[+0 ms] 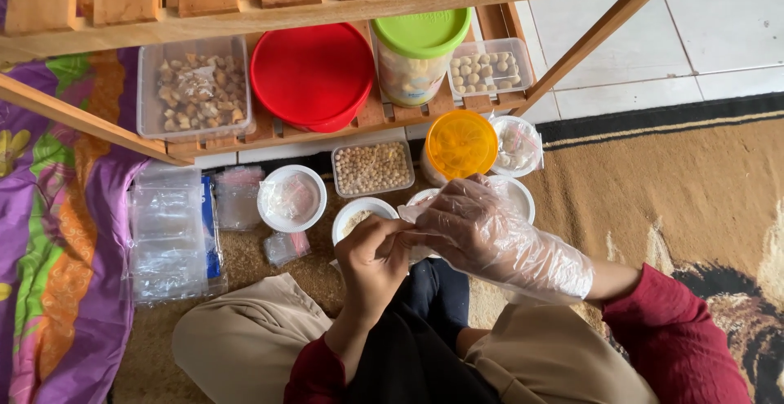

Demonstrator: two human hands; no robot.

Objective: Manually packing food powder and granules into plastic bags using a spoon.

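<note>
you've got soft, even daylight here, bright on the white floor tiles top right. shadows stay faint under the wooden shelf. slight glare on the plastic glove, edges bend a bit, focus mostly sharp.

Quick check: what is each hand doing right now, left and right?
Left hand: bare, fingers pinched at the right hand's glove; grip unclear.
Right hand: inside a clear plastic glove, loosely curled, nothing visibly held.

The person wears dark red long sleeves, beige trousers and a black cloth over the lap. A loose, crinkled, clear plastic glove covers the right hand; the left hand is bare.
</note>
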